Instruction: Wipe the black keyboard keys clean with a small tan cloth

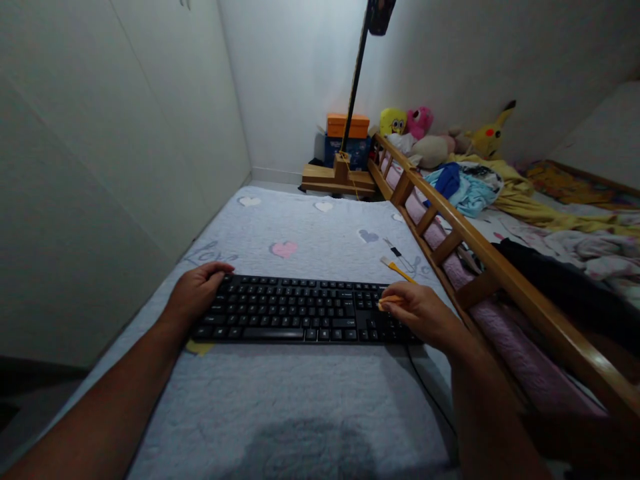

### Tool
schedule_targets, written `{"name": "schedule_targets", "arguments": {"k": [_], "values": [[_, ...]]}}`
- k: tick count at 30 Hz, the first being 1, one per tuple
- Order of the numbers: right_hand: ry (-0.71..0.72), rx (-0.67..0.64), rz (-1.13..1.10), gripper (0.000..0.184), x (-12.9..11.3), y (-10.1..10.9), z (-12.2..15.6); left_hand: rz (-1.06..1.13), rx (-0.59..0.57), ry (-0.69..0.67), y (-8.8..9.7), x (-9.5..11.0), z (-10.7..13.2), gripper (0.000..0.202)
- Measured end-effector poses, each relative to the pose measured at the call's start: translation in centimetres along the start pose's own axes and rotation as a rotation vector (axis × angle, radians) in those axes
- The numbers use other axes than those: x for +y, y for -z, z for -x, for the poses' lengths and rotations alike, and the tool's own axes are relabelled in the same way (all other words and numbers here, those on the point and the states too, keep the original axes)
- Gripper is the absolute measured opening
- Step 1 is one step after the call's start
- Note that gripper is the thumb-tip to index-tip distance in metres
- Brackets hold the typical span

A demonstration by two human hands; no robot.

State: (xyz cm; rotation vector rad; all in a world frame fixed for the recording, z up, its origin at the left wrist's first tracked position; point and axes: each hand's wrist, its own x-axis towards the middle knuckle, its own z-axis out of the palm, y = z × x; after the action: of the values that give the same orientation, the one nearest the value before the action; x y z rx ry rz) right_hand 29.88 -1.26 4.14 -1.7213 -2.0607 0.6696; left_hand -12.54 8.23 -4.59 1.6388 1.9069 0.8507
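A black keyboard [300, 310] lies across a grey quilted mat [280, 400] with heart prints. My left hand [196, 291] rests on the keyboard's left end, fingers curled over its top corner. My right hand [421, 313] hovers over the right end of the keyboard, fingers pinched on a small orange piece [389, 302] that I cannot identify. Just beyond that hand lies a brush with a yellow handle [397, 268], and a thin black-and-white tool [395, 250] lies past it. A yellow scrap [199, 347] pokes out under the keyboard's left front corner.
A wooden bed rail [480, 257] runs along the right, with bedding, clothes and plush toys [425, 130] behind it. White wall panels [100, 167] close the left side. A wooden base with a black pole [345, 175] and orange and blue boxes [347, 137] stand at the far end. The keyboard cable [425, 387] trails toward me.
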Motion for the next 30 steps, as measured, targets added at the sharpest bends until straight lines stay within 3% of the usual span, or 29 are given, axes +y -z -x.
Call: {"name": "schedule_targets", "arguments": {"k": [4, 8, 11, 18, 30], "values": [[0.052, 0.036, 0.065, 0.011, -2.0, -3.0, -2.3, 0.008, 0.009, -0.003, -0.2, -0.4, -0.1, 0.04], [0.05, 0.158, 0.131, 0.014, -1.9, -5.9, -4.0, 0.031, 0.028, -0.016, -0.4, -0.8, -0.3, 0.038], [0.043, 0.17, 0.185, 0.015, -1.8, -6.8, -4.5, 0.055, 0.034, -0.03, -0.5, -1.0, -0.4, 0.038], [0.013, 0.053, 0.243, 0.016, -1.3, -6.7, -4.2, 0.078, 0.031, -0.023, -0.3, -0.6, -0.2, 0.04], [0.134, -0.146, 0.013, 0.015, -0.8, -5.2, -2.6, 0.075, 0.042, -0.023, -0.6, -0.9, -0.3, 0.038]]}}
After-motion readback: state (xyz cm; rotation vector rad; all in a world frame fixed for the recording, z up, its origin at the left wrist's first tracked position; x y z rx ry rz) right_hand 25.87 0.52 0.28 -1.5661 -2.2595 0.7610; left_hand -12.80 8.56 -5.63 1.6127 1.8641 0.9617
